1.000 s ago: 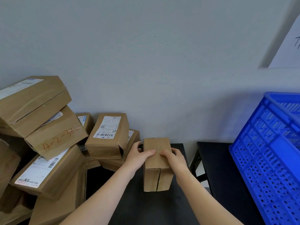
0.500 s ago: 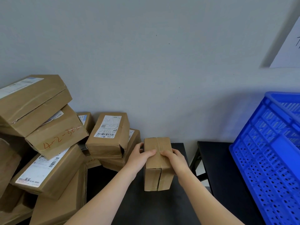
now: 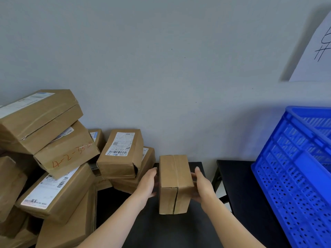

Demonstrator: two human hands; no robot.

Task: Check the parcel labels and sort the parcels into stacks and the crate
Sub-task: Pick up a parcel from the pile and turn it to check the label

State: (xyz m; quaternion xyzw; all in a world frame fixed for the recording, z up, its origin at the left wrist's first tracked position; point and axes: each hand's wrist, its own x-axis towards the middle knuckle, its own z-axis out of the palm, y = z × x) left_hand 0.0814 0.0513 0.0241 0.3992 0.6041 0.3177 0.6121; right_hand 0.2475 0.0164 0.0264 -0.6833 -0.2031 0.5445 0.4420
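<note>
At nine o'clock a jumbled heap of brown taped cardboard parcels (image 3: 53, 158) leans against the grey wall, several with white labels showing, one with red handwriting; none of it looks sorted into tidy stacks yet. Just in front, at about six o'clock, a small brown cardboard box sealed with clear tape (image 3: 174, 183) stands on end on the black counter (image 3: 161, 233). The left hand (image 3: 148, 185) lies flat against its left side and the right hand (image 3: 201, 187) cups its right side, fingers spread loosely around it, not squeezing. No label shows on the faces toward me, so I'd guess it needs turning before it can be placed. At three o'clock the blue perforated plastic crate (image 3: 295, 176) sits on a second black counter; whether anything lies inside is hidden. Most of the sorting appears left.
</note>
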